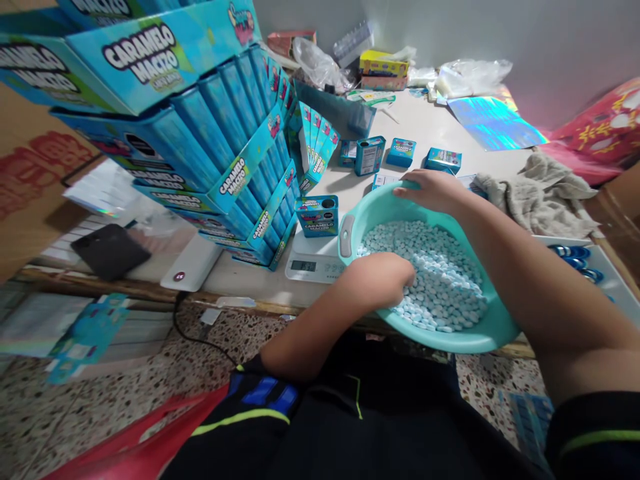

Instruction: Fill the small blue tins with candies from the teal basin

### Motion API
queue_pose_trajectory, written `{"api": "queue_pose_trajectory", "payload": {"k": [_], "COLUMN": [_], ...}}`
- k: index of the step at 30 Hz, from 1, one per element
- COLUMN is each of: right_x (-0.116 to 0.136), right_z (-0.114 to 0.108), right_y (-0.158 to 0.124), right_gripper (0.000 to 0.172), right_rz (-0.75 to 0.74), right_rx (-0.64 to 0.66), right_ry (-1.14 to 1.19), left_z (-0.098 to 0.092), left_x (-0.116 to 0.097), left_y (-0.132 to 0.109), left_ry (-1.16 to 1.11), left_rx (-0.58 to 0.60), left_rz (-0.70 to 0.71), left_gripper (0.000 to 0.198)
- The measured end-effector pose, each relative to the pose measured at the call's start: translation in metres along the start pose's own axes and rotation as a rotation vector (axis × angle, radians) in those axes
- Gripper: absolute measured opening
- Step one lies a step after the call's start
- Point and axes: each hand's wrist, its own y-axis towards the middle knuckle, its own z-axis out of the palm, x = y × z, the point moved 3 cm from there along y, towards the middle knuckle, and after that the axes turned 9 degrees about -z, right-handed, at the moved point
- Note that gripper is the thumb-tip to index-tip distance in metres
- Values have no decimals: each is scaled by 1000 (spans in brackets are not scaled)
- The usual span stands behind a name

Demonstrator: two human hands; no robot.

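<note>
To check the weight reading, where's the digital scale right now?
In the head view, the digital scale sits near the table's front edge, just left of the teal basin, with a small blue Caramelo Macizo box standing on it.

Black short-sleeved top (350, 407). Up the arm from the left hand (377, 280), the sleeve (250, 407) carries blue patches (265, 392) and a yellow-green stripe (240, 421); up from the right hand (433, 190), the same stripe (600, 439).

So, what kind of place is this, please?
Probably a small candy-packing workspace: a teal basin of blue candies, a digital scale, and stacked Caramelo Macizo display boxes.
</note>
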Motion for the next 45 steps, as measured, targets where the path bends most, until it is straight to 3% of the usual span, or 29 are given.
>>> {"api": "queue_pose_trajectory", "payload": {"k": [10, 16, 19, 22, 25, 30, 33, 35, 38, 45], "right_x": [-1, 2, 4, 5, 3, 1, 2, 3, 2, -1], "right_z": [2, -1, -3, -4, -3, -1, -3, -4, -3, -1], "right_y": [2, 1, 1, 2, 4, 7, 6, 5, 4, 2], "right_gripper": [53, 51, 51, 54, 55, 54, 55, 56, 56, 62], "right_rz": [-29, -8, -8, 30, 46, 6, -15, -26, -21, 5], "right_rx": [-21, 3, 16, 20, 20, 3, -1, -1, -8, -11], "right_ry": [4, 5, 13, 15, 20, 27, 42, 46, 35, 21], "left_z": [3, 5, 2, -6, -22, -42, -39, -35, -31, -28], "left_x": [3, 8, 8, 14, 37, 106, 136, 143, 144, 144], "left_y": [4, 6, 2, -13, -34, -51, -47, -43, -40, -31], "left_ry": [-38, -168, -287, -481, -582, -605, -681, -690, -659, -602], "left_rx": [-18, -97, -178, -322, -618, -1322, -1602, -1679, -1696, -1619], "left_rz": [47, 172, 314, 487, 550, 346, 240, 190, 136, 119], "left_gripper": [21, 16, 14, 13, 11, 6, 11, 12, 14, 11]}}
